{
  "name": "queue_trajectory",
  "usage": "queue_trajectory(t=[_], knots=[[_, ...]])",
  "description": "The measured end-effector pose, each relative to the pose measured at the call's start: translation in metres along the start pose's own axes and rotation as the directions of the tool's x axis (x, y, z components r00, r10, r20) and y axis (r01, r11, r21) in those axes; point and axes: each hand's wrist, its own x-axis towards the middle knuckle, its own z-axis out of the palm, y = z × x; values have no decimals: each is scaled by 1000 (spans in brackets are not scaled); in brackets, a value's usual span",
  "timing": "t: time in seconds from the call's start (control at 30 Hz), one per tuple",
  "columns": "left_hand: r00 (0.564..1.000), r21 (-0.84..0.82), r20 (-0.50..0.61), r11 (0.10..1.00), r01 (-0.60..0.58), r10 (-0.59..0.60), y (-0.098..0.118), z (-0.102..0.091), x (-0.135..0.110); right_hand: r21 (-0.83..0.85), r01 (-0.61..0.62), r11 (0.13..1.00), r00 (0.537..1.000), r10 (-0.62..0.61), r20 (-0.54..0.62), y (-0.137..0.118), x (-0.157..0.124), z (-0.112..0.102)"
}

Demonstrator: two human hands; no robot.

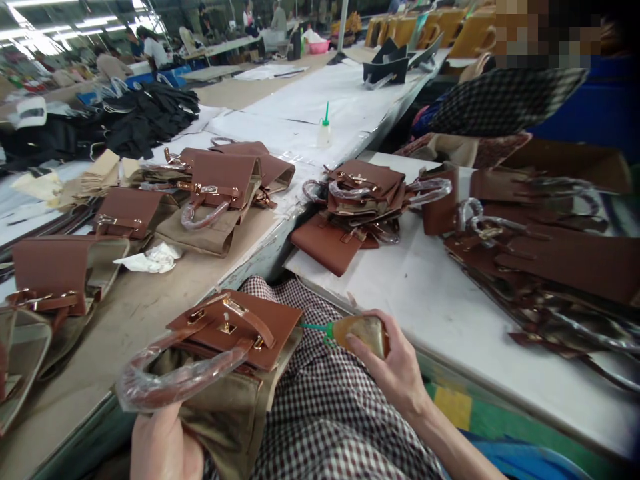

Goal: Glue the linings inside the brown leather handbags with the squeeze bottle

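A brown handbag [285, 313] with gold hardware and a plastic-wrapped handle rests over my lap, its olive lining showing below. My left hand [163, 443] is closed on the bag's lower left side, by the wrapped handle; its fingertips are partly hidden by the lining. Wrapped around a squeeze bottle [357, 332] is my right hand [395, 367]. The bottle holds something amber and has a green cap with a thin green nozzle. That nozzle points left, its tip at the right edge of the bag; whether it touches I cannot tell.
Several unfinished brown bags [225, 173] lie on the left table, beside a crumpled white scrap [153, 259]. More bags [367, 187] are stacked on the right table [400, 287]. A second green-tipped bottle [325, 133] stands farther back. A co-worker in a checkered sleeve [505, 100] is at right.
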Motion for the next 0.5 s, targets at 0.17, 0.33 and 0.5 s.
queue_trajectory(t=[0.17, 0.33, 0.5], knots=[[999, 9, -12, 999, 43, -43, -5, 2, 9, -7, -36, 999, 998, 36, 46, -1, 2, -1], [1000, 128, 3, 991, -27, 27, -20, -10, 25, -26, -45, 999, 997, 46, 62, -2, 9, 1], [999, 206, -16, 978, 35, -32, -48, -32, 38, 50, -201, 978, 969, 191, 156, -3, 13, 3]])
